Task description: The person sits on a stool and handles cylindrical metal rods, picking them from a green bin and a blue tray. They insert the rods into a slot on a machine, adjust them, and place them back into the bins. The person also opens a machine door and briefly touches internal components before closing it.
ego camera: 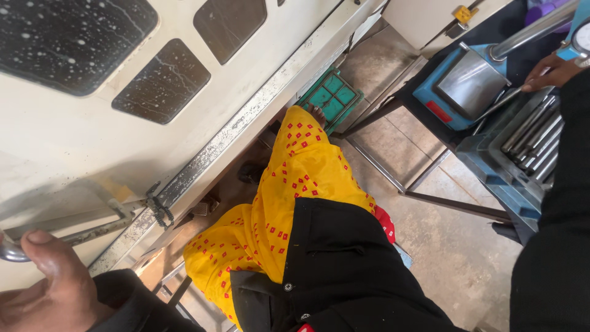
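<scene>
My left hand at the bottom left is closed around a metal bar handle on the cream machine door, thumb on top. My right hand at the upper right pinches a thin metal rod that slants down over a blue device with a shiny steel plate. Just below the hand, a blue tray holds several steel rods side by side. Both my sleeves are black.
Dark speckled windows are set in the machine door. My foot rests on a green grid pedal on the concrete floor. My yellow red-dotted garment and black coat fill the middle. A dark metal stand carries the tray and device.
</scene>
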